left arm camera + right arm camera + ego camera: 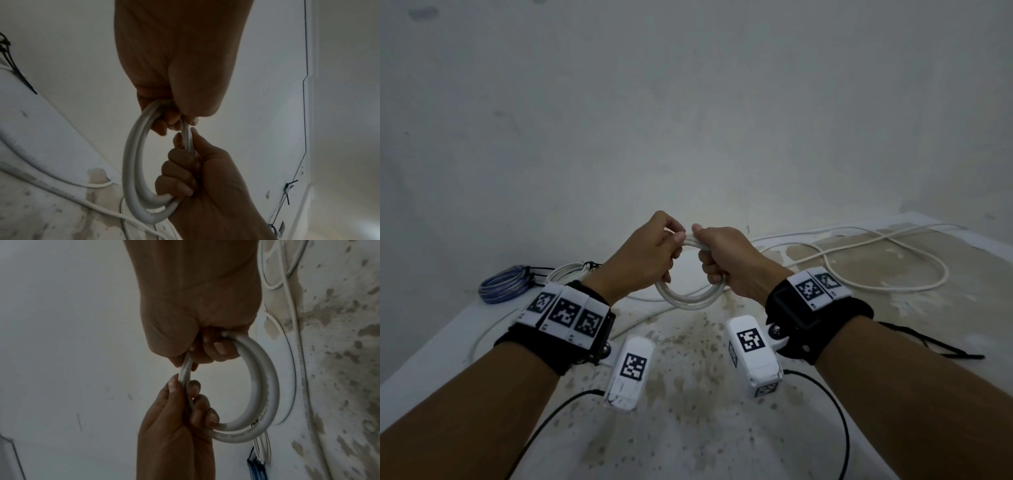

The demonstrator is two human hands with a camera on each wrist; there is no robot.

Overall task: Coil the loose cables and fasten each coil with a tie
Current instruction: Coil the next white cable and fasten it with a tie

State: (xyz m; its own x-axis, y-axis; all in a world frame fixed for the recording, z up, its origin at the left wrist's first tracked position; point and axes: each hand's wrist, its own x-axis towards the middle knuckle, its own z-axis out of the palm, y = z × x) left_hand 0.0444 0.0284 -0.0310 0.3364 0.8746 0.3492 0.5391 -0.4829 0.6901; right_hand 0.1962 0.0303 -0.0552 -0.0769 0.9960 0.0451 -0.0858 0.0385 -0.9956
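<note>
Mid-coiling: L hand [645, 253] & R hand [726, 260] both curled round white coil [690, 298], held above table [722, 428]; loose cable [893, 260] trails right. Next: feed more loops, then tie

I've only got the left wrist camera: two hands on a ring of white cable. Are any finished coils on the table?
Observer: Yes. The head view shows a blue striped cable coil lying at the far left of the stained white table.
Operator: Is it alone?
Observer: No. A small white cable coil lies just right of it, with a black tie at its top.
Operator: How much cable is still loose?
Observer: A long thin white cable lies in wide loops across the table's far right. It seems to run from the white cable ring being held.
</note>
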